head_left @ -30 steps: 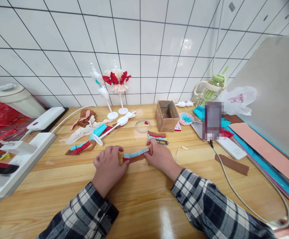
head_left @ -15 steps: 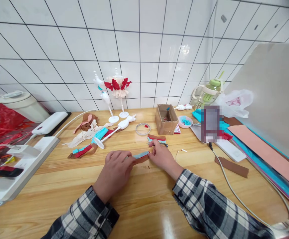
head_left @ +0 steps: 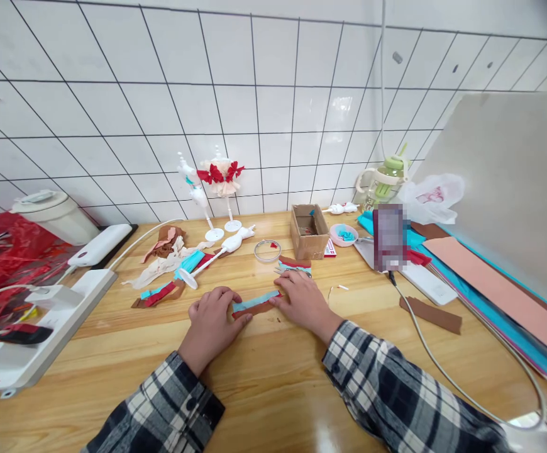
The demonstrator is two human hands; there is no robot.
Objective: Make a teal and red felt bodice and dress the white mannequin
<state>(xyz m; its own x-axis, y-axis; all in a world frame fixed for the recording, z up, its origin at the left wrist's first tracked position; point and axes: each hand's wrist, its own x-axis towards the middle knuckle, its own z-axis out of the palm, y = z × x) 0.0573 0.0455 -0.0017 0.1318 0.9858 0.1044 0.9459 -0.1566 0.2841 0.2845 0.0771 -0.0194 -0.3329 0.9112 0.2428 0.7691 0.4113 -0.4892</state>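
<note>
On the wooden table point(head_left: 273, 371) lies a short stack of paper strips point(head_left: 256, 303), light blue on top with red and brown under it. My left hand point(head_left: 211, 319) pinches its left end between thumb and curled fingers. My right hand point(head_left: 300, 299) pinches its right end, fingers bent down on the table. Both sleeves are plaid.
Behind the hands lie more strips point(head_left: 294, 264), a clear ring point(head_left: 267, 250), a small cardboard box point(head_left: 309, 231), white doll stands point(head_left: 219, 189) and paper scraps point(head_left: 165, 264). A cable point(head_left: 443, 371) and a brown strip point(head_left: 430, 314) lie right, coloured sheets point(head_left: 500, 289) beyond. A white power strip point(head_left: 42, 327) sits left.
My left hand slid right along the strips, covering most of them, then drew back left to the end. The camera tilted slightly upward.
</note>
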